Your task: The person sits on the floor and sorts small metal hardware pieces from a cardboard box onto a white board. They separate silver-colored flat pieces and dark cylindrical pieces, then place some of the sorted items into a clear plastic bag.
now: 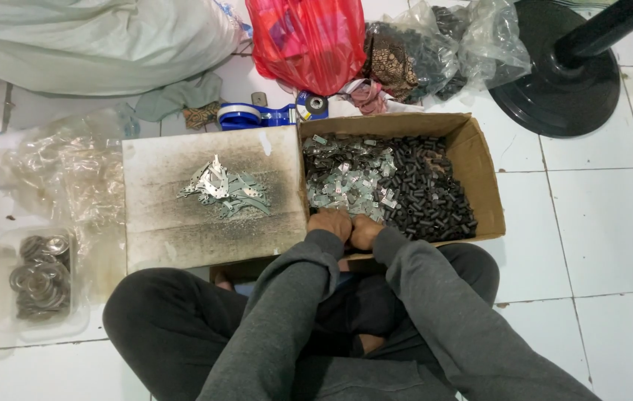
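Both hands, left hand [330, 223] and right hand [365, 230], rest curled together, touching, at the near edge of the cardboard box [480, 160]. Whether they grip anything cannot be told. Metal brackets [346, 178] and black tubes [424, 189] fill the box.

Informal home piecework spot on a white tiled floor [606, 223], shown by a cardboard box [480, 160] of small metal plates and black cylinders, plastic sacks [309, 41] of parts, and a tape dispenser [257, 115].

White tiled floor [606, 223] carries a cardboard box [480, 160], plastic bags [71, 171] and a fan base [554, 89].
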